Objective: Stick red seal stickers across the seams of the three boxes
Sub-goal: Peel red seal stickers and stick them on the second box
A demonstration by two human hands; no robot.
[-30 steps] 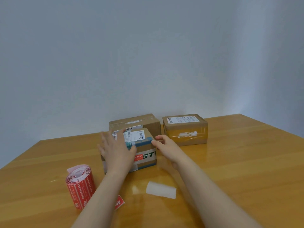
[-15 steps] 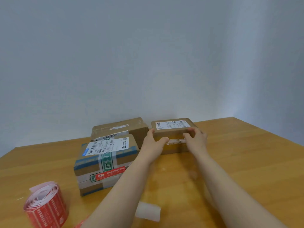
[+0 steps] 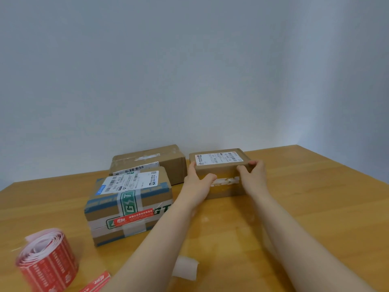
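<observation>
Since both hands have left the taped box and gone to the next one, entries run from that one outward

1. Small box (image 3: 221,165), right of centre, white label on top, pale torn strip along its front face. Left hand (image 3: 197,182) grips its left end, thumb on the front. Right hand (image 3: 252,175) grips its right end, fingers curled over the top corner. No red seal on the faces shown.
2. Taped box (image 3: 128,205), left of centre. Red seal sticker (image 3: 133,217) lies across its front seam, so judged done: one of three.
3. Rear box (image 3: 151,161), behind item 2, unsealed as far as seen.
4. Sticker roll (image 3: 46,264), lower left. Loose sticker (image 3: 94,284), bottom edge. White backing scrap (image 3: 185,268), between the forearms.
5. Table (image 3: 315,207), wooden.

Not determined: whether item 1 is lifted or resting, where its seam runs under the strip, the lower front of item 3 (hidden by item 2), the rest of the loose sticker (cut off), and all small print
</observation>
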